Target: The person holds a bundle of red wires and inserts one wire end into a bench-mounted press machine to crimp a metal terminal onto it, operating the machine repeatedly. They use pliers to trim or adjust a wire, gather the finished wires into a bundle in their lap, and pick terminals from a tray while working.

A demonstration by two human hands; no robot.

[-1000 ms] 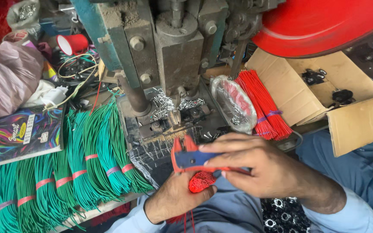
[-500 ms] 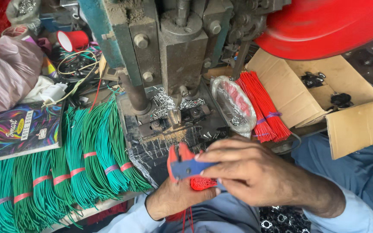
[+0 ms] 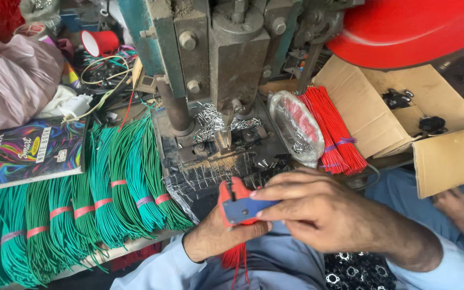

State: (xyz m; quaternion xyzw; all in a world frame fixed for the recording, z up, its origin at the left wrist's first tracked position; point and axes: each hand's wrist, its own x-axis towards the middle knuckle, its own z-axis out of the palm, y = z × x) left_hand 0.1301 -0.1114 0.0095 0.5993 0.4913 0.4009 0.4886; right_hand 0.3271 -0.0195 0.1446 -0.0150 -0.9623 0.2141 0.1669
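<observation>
Bundles of thin green wire tied with pink bands (image 3: 81, 204) fan out well to the left of my hands, their long axes running away from me toward the grimy grey metal press (image 3: 226, 70). My left hand (image 3: 216, 236) is clenched around a bunch of thin red wires (image 3: 234, 256); their long axis runs down toward my lap. Touching it from the right, my right hand (image 3: 323, 215) pinches a small red-and-blue hand tool (image 3: 240, 207) between thumb and fingertips. So both hands meet at the tool, just in front of the press bed. Further right, beyond my right hand, lies 1 banded bundle of red wires (image 3: 334, 131) beside an open brown cardboard box (image 3: 447, 156). Room around my hands is tight.
</observation>
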